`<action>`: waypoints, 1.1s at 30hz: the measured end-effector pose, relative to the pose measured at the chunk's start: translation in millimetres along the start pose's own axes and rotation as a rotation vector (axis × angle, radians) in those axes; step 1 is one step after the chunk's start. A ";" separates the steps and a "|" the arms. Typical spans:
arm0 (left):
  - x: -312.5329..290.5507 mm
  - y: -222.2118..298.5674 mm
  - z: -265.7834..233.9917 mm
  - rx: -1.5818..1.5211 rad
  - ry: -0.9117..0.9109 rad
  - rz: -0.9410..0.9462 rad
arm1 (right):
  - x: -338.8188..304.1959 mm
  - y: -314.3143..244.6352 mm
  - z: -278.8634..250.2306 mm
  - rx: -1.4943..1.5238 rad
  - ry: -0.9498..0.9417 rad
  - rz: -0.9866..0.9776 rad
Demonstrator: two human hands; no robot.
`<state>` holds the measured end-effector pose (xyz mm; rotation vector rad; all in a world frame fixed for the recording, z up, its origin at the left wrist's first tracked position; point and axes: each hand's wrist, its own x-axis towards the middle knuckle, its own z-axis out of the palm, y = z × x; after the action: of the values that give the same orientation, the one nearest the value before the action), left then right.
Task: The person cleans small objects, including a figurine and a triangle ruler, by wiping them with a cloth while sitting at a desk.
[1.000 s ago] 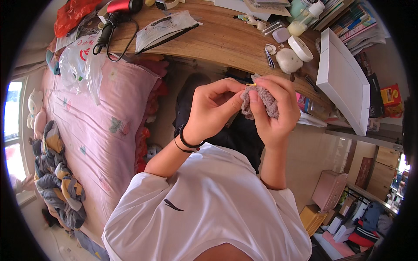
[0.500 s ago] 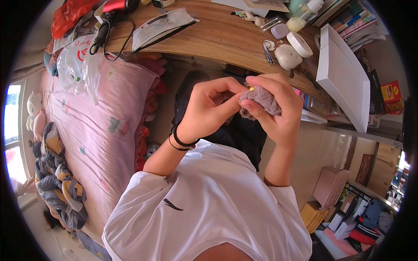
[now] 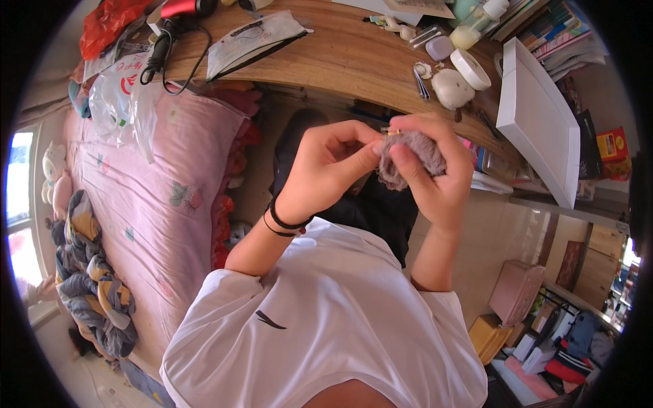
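A soft, fuzzy grey-brown bundle (image 3: 423,148) is held up above my lap, just off the desk's front edge. My right hand (image 3: 445,187) is closed around it from the right, with the thumb pressed across its near face. My left hand (image 3: 325,173) pinches at the bundle's left edge, thumb and forefinger meeting there. A small yellow piece (image 3: 394,132) shows at the top of the bundle between the hands. Fingers hide part of the bundle, and I cannot tell exactly what kind of thing it is.
The wooden desk (image 3: 340,58) carries a clear zip pouch (image 3: 255,44), a hair dryer (image 3: 183,8), a round white fluffy item (image 3: 452,88) and a pump bottle (image 3: 479,24). A white tray-like box (image 3: 537,119) leans at right. On the left is a pink bed (image 3: 149,197).
The right hand and the bundle have shifted slightly to the right, and the bundle has turned a little in the fingers. The left hand keeps its pinch at the edge.
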<state>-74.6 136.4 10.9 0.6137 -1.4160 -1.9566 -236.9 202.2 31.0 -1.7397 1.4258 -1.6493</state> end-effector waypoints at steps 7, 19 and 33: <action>-1.3 9.2 -2.0 -0.078 -0.144 -0.038 | 5.1 -7.3 -13.3 0.016 -0.212 -0.022; -5.4 4.5 8.7 -0.087 -0.036 0.000 | -9.1 0.3 9.5 0.153 0.225 0.299; -6.3 -0.3 -0.2 -0.079 -0.080 0.102 | -11.4 -7.0 0.9 0.114 -0.017 0.083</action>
<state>-70.3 140.9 10.6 0.4230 -1.3830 -1.9647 -231.1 214.3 30.3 -1.6064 1.3505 -1.6352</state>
